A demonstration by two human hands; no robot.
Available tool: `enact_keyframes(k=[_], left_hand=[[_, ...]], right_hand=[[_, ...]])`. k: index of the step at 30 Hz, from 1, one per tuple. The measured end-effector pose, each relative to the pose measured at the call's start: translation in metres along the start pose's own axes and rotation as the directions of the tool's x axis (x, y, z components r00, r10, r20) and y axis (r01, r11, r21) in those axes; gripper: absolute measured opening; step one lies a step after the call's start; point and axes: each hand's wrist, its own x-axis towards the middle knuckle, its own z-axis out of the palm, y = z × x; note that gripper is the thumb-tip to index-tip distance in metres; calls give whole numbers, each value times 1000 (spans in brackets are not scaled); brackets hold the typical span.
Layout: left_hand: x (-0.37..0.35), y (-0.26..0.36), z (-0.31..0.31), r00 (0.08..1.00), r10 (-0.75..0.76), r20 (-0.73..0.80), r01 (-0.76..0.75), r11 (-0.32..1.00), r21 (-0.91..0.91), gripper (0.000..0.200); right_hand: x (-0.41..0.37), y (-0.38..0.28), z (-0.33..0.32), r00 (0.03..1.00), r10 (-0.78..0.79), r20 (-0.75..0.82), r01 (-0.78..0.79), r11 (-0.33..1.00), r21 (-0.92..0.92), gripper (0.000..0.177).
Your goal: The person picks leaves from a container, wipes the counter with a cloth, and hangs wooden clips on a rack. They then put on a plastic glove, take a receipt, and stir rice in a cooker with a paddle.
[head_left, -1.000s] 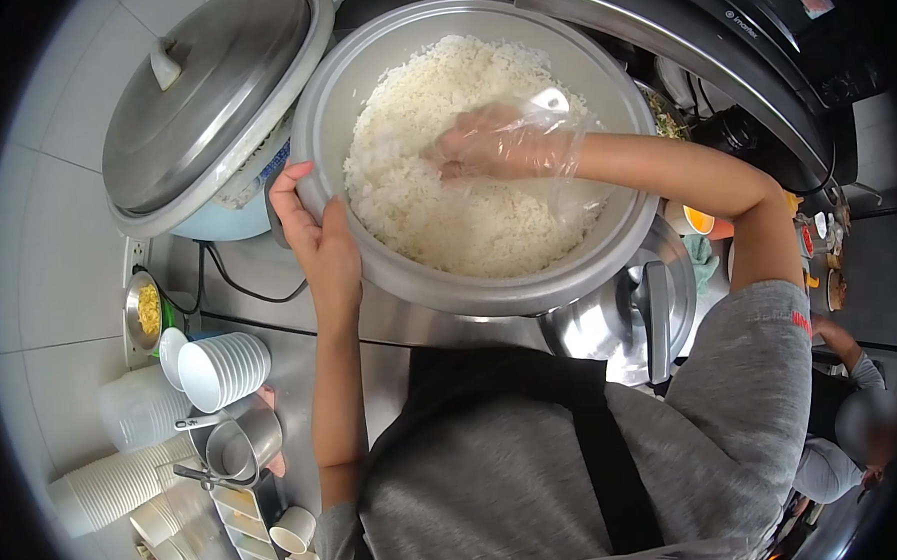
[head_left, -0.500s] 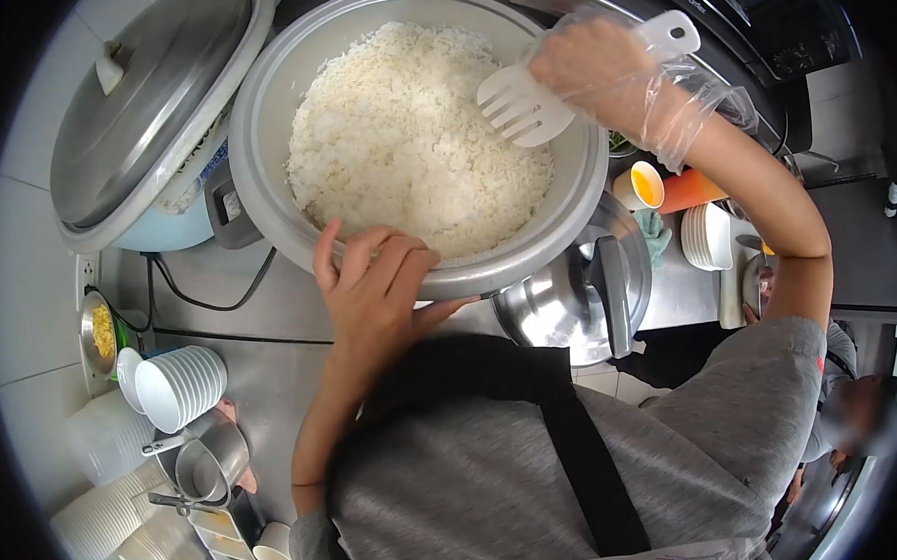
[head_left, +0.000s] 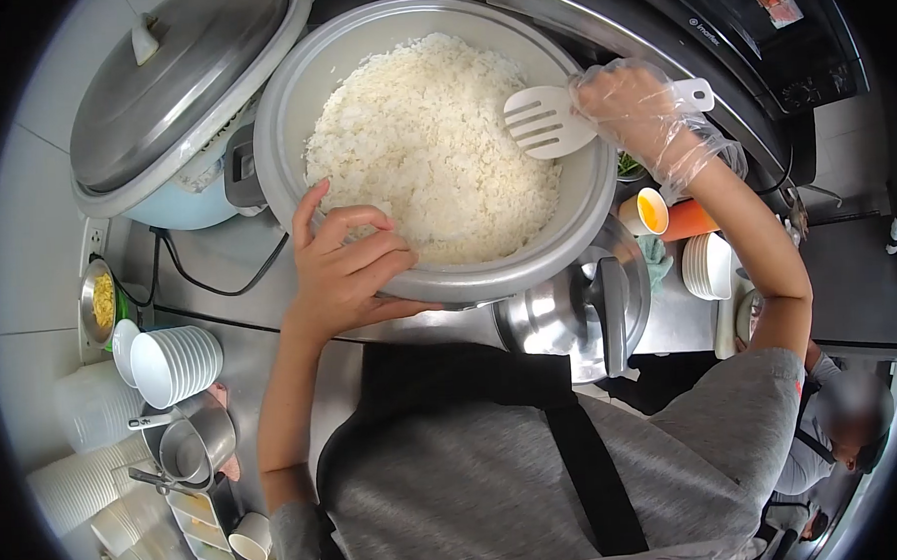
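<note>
A large pot of cooked white rice (head_left: 433, 161) takes up the upper middle of the view. My left hand (head_left: 353, 269) grips the near rim of the rice pot (head_left: 509, 279), fingers bent over the edge and thumb along the outside wall. In a clear plastic glove, my right hand (head_left: 626, 107) is closed around the handle of a white slotted turner (head_left: 552, 122). The turner's blade points left, over the right side of the rice, with its handle end sticking out past my fist.
A domed lid (head_left: 180, 82) leans at the upper left. A shiny metal lid (head_left: 551, 326) with a black handle lies by the pot's near right side. White bowls (head_left: 177, 364) stand left; a cup with something orange (head_left: 646, 212) stands right. Another person (head_left: 825, 424) is at the lower right.
My left hand has slid a little left along the pot's rim. My right hand still holds the turner, its blade now flatter to view. The whole view has shifted slightly.
</note>
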Motion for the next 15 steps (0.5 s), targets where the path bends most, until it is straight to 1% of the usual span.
enact_keyframes(k=[3,6,9,10,13,14,15], left_hand=[[-3,-10,-5,999,39,24,-38,999,-34,39],[0,-9,-12,999,44,28,-43,998,-40,40],[0,2,-14,996,13,89,-15,999,28,42],[-1,9,-11,995,-28,92,24,999,45,43],[-8,36,1,984,-156,82,149,985,92,48],[-12,43,7,979,-189,74,181,978,100,51],[-14,47,10,973,-223,63,215,971,109,54]], right_hand=[[0,-4,3,1000,-6,29,4,998,65,8],[3,-4,-1,999,-36,21,35,998,50,7],[3,-1,6,979,-129,-160,147,983,107,6],[7,0,1,991,-130,-24,132,983,126,8],[13,3,7,984,-177,16,173,975,139,13],[14,3,7,982,-184,35,173,962,210,20],[15,3,7,979,-184,83,162,962,219,23]])
